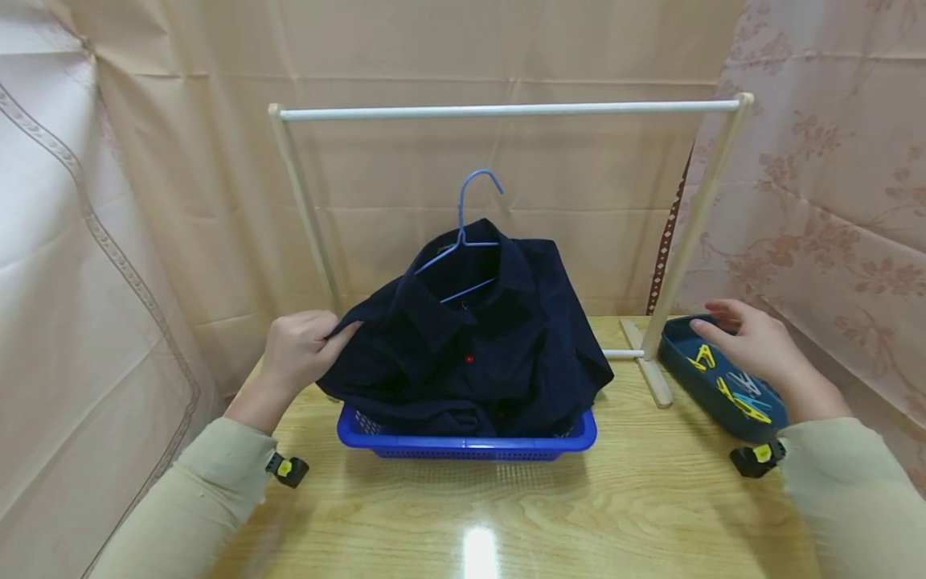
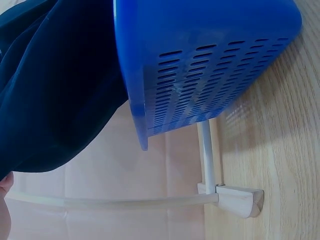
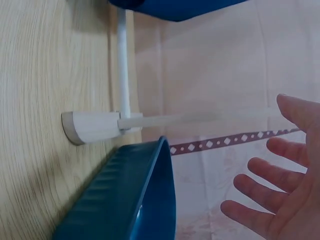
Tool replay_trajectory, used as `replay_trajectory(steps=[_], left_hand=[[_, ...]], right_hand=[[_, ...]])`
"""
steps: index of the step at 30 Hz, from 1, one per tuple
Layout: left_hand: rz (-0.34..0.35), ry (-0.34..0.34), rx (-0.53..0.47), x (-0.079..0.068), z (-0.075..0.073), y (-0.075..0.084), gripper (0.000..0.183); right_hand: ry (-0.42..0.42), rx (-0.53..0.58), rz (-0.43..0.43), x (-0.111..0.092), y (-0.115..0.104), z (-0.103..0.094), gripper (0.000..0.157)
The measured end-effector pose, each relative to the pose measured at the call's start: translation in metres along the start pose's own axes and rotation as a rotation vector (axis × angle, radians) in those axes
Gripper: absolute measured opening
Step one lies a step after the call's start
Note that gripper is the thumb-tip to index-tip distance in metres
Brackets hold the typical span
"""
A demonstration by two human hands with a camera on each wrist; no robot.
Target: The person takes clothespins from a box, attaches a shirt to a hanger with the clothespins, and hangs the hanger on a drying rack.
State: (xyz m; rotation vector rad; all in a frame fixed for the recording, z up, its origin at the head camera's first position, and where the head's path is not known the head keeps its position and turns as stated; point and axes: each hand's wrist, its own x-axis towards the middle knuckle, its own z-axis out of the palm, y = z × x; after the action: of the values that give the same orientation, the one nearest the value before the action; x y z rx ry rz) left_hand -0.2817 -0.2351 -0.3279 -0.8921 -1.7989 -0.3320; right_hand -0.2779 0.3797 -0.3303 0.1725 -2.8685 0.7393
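A dark navy shirt [image 1: 506, 338] with a red button lies bunched over a blue basket [image 1: 463, 449]. Inside its collar sits a blue wire hanger [image 1: 460, 211], the hook pointing up. At the shirt's left shoulder, my left hand [image 1: 300, 346] pinches the cloth between thumb and fingers. My right hand [image 1: 755, 342] hovers over a dark teal tray [image 1: 712, 410], fingers spread and holding nothing. In the tray are yellow clothespins [image 1: 745, 402] and some pale and blue ones. The right wrist view also shows the spread fingers [image 3: 270, 192] beside the tray.
Behind the basket stands a rack with a white top bar [image 1: 506, 111] and wooden side posts. Its right foot [image 1: 647, 370] rests on the wooden table [image 1: 405, 515] between basket and tray. Beige and floral curtains [image 1: 832, 201] hang around the table.
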Motion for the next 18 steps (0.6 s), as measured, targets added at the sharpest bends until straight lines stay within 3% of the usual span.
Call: replay_trajectory(steps=[18], left_hand=[[-0.046, -0.023, -0.004, -0.005, 0.003, -0.001, 0.050]], right_hand=[[-0.097, -0.080, 0.055, 0.008, 0.037, 0.003, 0.087]])
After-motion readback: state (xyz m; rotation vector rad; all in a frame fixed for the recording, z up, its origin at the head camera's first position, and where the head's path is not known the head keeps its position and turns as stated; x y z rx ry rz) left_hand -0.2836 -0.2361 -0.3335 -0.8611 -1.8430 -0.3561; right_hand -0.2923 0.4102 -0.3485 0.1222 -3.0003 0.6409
